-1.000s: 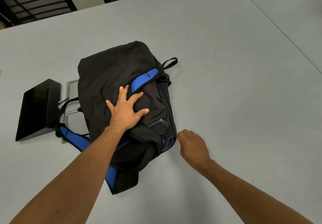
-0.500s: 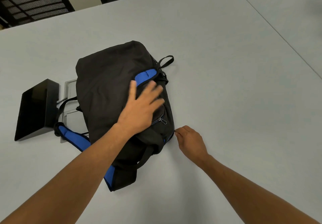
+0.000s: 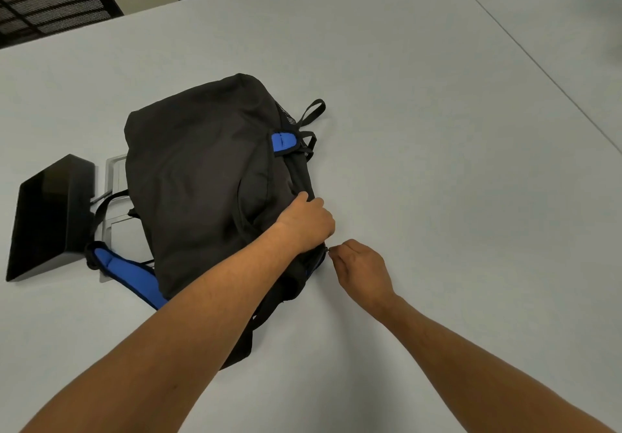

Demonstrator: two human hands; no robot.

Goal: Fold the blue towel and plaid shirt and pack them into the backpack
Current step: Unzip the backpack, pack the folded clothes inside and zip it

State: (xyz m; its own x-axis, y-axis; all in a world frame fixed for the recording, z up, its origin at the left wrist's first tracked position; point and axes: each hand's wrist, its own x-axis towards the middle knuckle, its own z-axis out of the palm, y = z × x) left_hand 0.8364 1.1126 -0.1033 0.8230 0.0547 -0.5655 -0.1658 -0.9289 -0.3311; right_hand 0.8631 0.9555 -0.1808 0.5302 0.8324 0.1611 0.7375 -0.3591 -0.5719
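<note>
My left hand gripped the backpack fabric; my right hand pinched the zipper pull. No towel or shirt showed; I judged packing done, zipping left.

Open table right of backpack (black box hard against its left)

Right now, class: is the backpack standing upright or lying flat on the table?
Lying flat. The backpack rests broad side down on the table, one blue strap splayed out beside it.
</note>
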